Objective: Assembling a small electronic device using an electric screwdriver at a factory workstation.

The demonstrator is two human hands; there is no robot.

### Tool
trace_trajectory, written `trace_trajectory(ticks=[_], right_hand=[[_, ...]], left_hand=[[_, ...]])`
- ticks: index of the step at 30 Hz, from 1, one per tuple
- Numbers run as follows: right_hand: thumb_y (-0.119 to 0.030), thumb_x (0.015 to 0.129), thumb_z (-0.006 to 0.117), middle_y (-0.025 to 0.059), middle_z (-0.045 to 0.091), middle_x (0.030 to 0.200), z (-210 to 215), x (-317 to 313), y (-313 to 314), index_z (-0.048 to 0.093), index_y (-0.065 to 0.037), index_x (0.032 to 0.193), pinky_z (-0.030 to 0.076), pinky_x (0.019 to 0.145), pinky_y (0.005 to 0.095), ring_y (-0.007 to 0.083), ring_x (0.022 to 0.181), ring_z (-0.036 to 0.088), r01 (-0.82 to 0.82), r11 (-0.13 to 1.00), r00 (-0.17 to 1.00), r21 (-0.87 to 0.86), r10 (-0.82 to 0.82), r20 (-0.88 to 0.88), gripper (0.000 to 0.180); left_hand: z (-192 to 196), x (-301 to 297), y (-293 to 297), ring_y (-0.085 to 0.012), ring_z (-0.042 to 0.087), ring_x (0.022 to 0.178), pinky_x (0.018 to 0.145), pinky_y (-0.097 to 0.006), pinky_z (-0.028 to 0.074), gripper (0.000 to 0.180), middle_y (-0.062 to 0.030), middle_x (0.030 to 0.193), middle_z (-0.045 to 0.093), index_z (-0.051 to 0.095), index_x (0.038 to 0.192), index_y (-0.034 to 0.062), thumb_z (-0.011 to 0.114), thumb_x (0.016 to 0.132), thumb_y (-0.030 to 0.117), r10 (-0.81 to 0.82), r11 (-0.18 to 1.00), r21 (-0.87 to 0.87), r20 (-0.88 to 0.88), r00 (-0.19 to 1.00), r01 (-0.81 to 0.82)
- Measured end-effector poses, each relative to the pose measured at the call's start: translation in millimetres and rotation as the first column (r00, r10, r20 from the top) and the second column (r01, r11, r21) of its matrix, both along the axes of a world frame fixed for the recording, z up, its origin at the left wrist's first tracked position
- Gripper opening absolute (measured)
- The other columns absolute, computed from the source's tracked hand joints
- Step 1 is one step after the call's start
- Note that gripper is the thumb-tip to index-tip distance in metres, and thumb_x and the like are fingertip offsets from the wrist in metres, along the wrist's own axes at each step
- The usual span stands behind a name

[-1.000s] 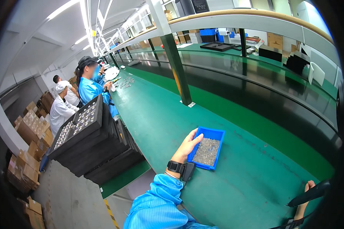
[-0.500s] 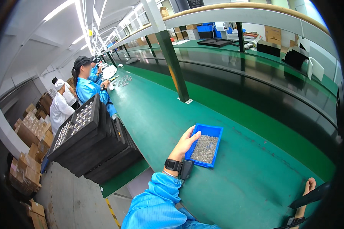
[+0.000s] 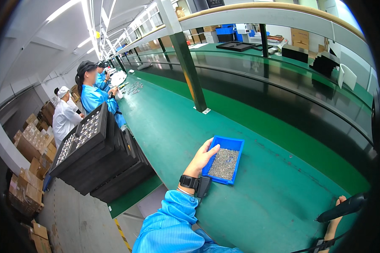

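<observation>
My left hand (image 3: 202, 159) grips the near-left wall of a shallow blue plastic bin (image 3: 229, 182), thumb over the rim and fingers outside. Many tiny silvery metal pieces (image 3: 223, 164) cover much of the bin's floor. The bin is on or just above the green tabletop (image 3: 266, 202); I cannot tell which. At the far right edge, my right hand (image 3: 341, 200) rests over or near the table, partly behind a dark elongated object (image 3: 342, 208) with a tapered end. Its fingers are mostly hidden, so whether it holds anything is unclear.
Stacked black trays (image 3: 101, 164), the top one filled with small metal parts, stand left of the table. A green post (image 3: 190, 71) rises beyond the bin, before a dark conveyor belt (image 3: 257, 90). Co-workers in blue (image 3: 93, 99) and white (image 3: 64, 116) are at the far left.
The view has shifted slightly, and the bin in my left hand appears a little farther left. The dark object by my right hand has tilted flatter and covers more of that hand.
</observation>
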State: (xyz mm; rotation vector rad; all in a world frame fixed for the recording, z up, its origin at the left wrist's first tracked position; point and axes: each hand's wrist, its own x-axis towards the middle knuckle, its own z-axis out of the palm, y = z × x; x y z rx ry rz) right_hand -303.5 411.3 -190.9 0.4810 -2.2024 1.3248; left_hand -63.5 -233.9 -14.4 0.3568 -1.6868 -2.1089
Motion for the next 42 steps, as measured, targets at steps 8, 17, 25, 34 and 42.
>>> trace_trajectory(ticks=[8, 17, 25, 34, 42], right_hand=[[-0.007, 0.084, 0.051, 0.0097, 0.052, 0.098, 31.6, 24.2, -27.8, 0.052, 0.002, 0.097, 0.036, 0.086, 0.0306, 0.0188, 0.093, 0.048, 0.021, 0.999, 1.0, -0.028, -0.021, 0.002, 0.016], [-0.01, 0.085, 0.049, 0.0139, 0.055, 0.092, 35.0, 16.1, -30.6, 0.053, 0.005, 0.098, 0.04, 0.077, 0.0302, 0.0205, 0.084, 0.05, 0.074, 0.988, 0.997, -0.135, -0.069, 0.041, 0.021], [-0.015, 0.083, 0.055, 0.0105, 0.057, 0.087, 70.7, 39.6, -60.8, 0.054, 0.002, 0.095, 0.042, 0.073, 0.0298, 0.0186, 0.079, 0.052, 0.073, 0.99, 0.997, -0.12, -0.068, 0.047, 0.022], [-0.007, 0.084, 0.05, 0.0055, 0.05, 0.099, 52.5, 34.5, -39.9, 0.05, 0.0, 0.098, 0.033, 0.089, 0.0272, 0.0149, 0.097, 0.046, -0.044, 0.988, 0.978, -0.148, 0.072, 0.194, 0.016], [-0.005, 0.082, 0.051, 0.0064, 0.05, 0.101, 43.7, 33.6, -39.0, 0.051, -0.001, 0.097, 0.034, 0.088, 0.0288, 0.0159, 0.097, 0.046, -0.039, 0.992, 0.994, -0.118, 0.051, 0.101, 0.015]], left_hand=[[3.4, 2.2, 3.5, -0.0141, 0.045, 0.105, 0.091, -0.028, 0.036, 0.047, -0.0072, 0.117, 0.047, 0.036, 0.124, -0.0002, 0.054, 0.085, 0.019, 0.024, 1.0, 0.001, 0.014, 1.0, -0.024], [-3.6, 1.0, -2.7, -0.0143, 0.046, 0.104, 0.091, -0.027, 0.036, 0.049, -0.0079, 0.115, 0.048, 0.036, 0.123, -0.0009, 0.055, 0.084, 0.022, 0.009, 0.999, -0.04, 0.005, 1.0, -0.009], [-1.8, 1.3, -1.7, -0.0144, 0.046, 0.105, 0.09, -0.028, 0.036, 0.05, -0.0079, 0.115, 0.048, 0.035, 0.124, -0.0006, 0.055, 0.083, 0.022, 0.012, 0.998, -0.063, 0.006, 1.0, -0.011], [-2.9, 3.1, -1.7, -0.0146, 0.045, 0.106, 0.091, -0.028, 0.036, 0.05, -0.0077, 0.117, 0.047, 0.035, 0.125, 0.0, 0.055, 0.084, 0.02, 0.004, 0.998, -0.063, 0.013, 1.0, -0.003], [-0.4, 3.4, -0.4, -0.0146, 0.045, 0.106, 0.091, -0.028, 0.036, 0.051, -0.0079, 0.117, 0.047, 0.035, 0.125, 0.0, 0.056, 0.083, 0.02, 0.012, 0.999, -0.036, 0.013, 1.0, -0.012]])
